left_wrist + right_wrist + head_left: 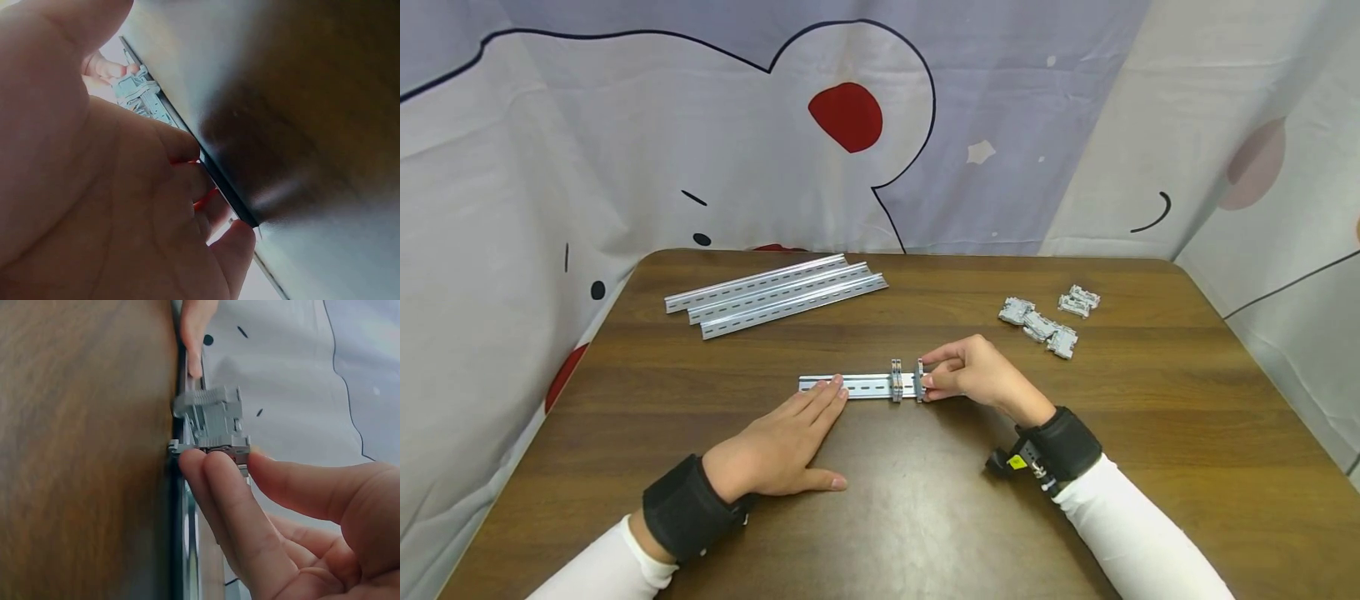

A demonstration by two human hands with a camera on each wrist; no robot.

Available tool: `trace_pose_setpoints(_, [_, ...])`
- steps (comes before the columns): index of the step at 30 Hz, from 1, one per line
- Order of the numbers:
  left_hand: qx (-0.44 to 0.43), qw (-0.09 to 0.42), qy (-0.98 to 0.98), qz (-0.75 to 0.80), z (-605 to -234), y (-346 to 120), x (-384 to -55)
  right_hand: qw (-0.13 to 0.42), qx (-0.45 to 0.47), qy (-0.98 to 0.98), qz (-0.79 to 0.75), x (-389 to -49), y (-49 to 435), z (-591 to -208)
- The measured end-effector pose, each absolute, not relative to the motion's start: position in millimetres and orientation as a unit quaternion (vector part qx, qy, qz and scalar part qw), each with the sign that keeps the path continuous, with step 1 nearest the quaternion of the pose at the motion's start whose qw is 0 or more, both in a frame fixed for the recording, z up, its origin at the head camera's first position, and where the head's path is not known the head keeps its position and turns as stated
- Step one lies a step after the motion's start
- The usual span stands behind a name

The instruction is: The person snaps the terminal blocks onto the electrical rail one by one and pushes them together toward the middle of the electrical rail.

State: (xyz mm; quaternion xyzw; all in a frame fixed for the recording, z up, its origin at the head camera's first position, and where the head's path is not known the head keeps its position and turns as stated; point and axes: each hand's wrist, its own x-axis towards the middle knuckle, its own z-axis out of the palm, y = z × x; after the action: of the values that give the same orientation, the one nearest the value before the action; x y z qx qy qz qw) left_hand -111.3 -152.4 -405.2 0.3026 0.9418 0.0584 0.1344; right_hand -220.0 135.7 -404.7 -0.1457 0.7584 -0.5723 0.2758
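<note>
A short slotted metal DIN rail (867,387) lies crosswise on the table. My left hand (781,450) rests on its left end with straight fingers, thumb spread out on the tabletop. Toward the rail's right end, my right hand (976,375) pinches a thin grey terminal block (919,382) between thumb and fingertips. The right wrist view shows this held block (215,442) standing across the rail; whether it is fully seated I cannot tell. Just left of it, with a small gap, more grey terminal blocks (896,381) stand upright on the rail. The right hand covers the rail's right end.
Several longer slotted rails (786,297) lie side by side at the back left of the wooden table (625,433). At the back right are loose grey terminal blocks (1039,326), with a smaller group (1079,301) behind them. A printed curtain (700,150) hangs behind the table.
</note>
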Motion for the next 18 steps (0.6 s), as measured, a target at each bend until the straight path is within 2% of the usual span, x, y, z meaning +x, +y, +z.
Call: trace_pose_setpoints(18, [0.304,0.131,0.941,0.063,-405,-152,-111,0.251,-0.159,0.766,-0.57,-212,116,-406])
